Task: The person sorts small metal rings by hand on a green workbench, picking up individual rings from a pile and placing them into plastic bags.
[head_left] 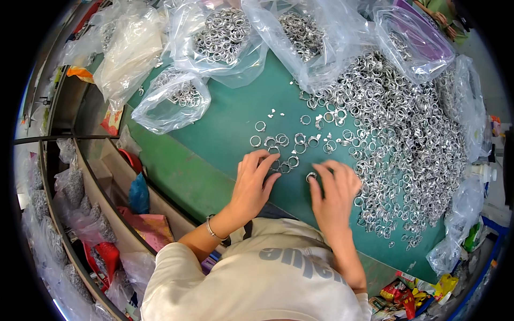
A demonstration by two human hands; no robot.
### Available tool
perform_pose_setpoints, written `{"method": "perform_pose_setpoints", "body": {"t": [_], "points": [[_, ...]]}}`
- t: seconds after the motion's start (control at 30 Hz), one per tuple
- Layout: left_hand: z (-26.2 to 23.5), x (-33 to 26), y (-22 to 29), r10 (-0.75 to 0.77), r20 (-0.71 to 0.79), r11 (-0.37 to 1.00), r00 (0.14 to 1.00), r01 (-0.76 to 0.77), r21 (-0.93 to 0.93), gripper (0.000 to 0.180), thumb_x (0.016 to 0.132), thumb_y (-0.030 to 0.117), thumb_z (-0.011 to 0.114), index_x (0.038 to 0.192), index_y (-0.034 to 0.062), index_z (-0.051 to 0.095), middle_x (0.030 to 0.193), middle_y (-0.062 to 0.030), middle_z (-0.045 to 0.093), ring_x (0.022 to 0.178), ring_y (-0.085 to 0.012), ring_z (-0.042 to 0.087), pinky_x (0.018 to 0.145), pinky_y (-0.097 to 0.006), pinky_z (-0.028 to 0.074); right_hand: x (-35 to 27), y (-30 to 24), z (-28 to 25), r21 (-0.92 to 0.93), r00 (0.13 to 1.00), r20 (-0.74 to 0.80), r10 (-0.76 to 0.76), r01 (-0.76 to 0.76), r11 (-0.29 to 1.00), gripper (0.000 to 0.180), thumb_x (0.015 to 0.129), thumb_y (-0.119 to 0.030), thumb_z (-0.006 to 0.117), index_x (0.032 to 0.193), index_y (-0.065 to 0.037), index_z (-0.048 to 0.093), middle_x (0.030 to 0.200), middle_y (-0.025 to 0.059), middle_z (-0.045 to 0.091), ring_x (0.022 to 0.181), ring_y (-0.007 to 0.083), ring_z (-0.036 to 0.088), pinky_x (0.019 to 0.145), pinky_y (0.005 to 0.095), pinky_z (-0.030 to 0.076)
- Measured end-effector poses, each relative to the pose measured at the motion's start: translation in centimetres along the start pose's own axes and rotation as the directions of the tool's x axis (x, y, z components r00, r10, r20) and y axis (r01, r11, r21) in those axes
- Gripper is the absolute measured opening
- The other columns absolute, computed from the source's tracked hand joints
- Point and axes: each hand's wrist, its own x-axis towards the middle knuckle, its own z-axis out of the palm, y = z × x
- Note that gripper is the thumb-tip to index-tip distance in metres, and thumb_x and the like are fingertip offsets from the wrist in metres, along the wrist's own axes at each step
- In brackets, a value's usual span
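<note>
A green table point(225, 123) is seen from above, with both bare hands laid on it near its front edge. The left hand point(252, 184) is spread flat, palm down, its fingers open and nothing gripped; its fingertips point(272, 160) are set against a small cluster of loose metal rings point(284, 152) that lies scattered just ahead of them. A thin bracelet point(212, 230) is worn on that wrist. The right hand point(334, 195) is placed just beside the left, fingers curved downward; a single ring point(311, 176) is seen at the tip of its forefinger, touching it, but whether it is pinched or only pressed on the surface cannot be told. A large heap of the same silver rings point(407, 139) is piled to the right of the right hand, its nearest edge touching the outer fingers. Further back, clear plastic bags point(214, 43) partly filled with rings are lying open on the table. A purple-tinted bag point(420, 35) is set at the far right corner
</note>
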Motion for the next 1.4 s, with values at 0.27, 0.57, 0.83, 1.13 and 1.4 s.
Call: {"method": "perform_pose_setpoints", "body": {"t": [0.27,0.57,0.83,1.13,1.4], "points": [[-0.3,0.5,0.6,0.052,0.060,0.999,0.997,-0.051,-0.012,0.046,0.071,0.001,0.070,0.115,0.0060,0.056,0.113,-0.0118,0.049,0.096,-0.0297,0.049,0.083,-0.037,0.041,2.0,-0.1,2.5,0.002,0.993,0.053,-0.109,0.109,0.994,0.023,0.075,-0.010,0.067,0.096,-0.005,0.061,0.097,0.0072,0.053,0.090,0.0241,0.049,0.079,0.0382,0.034],[0.2,1.0,-0.3,0.185,0.119,0.978,0.976,-0.170,-0.120,0.026,0.074,-0.001,0.067,0.097,0.0020,0.057,0.101,-0.0096,0.051,0.081,-0.0238,0.049,0.070,-0.034,0.044,4.5,0.7,1.2,0.169,1.000,-0.022,-0.015,0.019,0.985,0.022,0.074,-0.006,0.068,0.094,-0.004,0.060,0.093,0.0084,0.054,0.088,0.0259,0.051,0.078,0.0384,0.035],[-2.9,0.4,-1.4,-0.221,0.573,0.038,0.790,0.593,-0.804,0.012,0.090,0.011,0.051,0.100,0.0039,0.050,0.095,-0.0089,0.051,0.072,-0.0142,0.043,0.058,-0.024,0.036,5.2,1.0,1.1,0.108,0.983,0.170,-0.067,0.049,0.993,0.027,0.072,-0.005,0.069,0.097,-0.004,0.060,0.105,0.0094,0.053,0.096,0.0273,0.049,0.081,0.0388,0.036],[-2.9,1.4,-1.9,-0.170,0.647,-0.100,0.743,0.640,-0.762,0.030,0.095,0.021,0.047,0.069,0.0047,0.044,0.073,-0.0062,0.048,0.058,-0.0105,0.040,0.046,-0.021,0.029,-3.7,2.2,-0.2,-0.350,0.916,0.002,0.402,-0.376,0.858,0.074,0.078,-0.027,0.067,0.139,-0.005,0.033,0.144,0.0212,0.026,0.132,0.0427,0.023,0.103,0.0592,0.017],[-1.6,1.3,-0.1,-0.249,0.544,0.292,0.801,0.598,-0.746,0.018,0.091,0.003,0.052,0.073,0.0033,0.048,0.072,-0.0005,0.048,0.056,-0.0053,0.040,0.048,-0.018,0.030,-0.3,-1.7,2.8,0.068,0.974,0.200,0.109,-0.125,0.990,0.057,0.080,-0.019,0.065,0.131,-0.005,0.044,0.143,0.0180,0.029,0.134,0.0388,0.023,0.104,0.0616,0.013]]}}
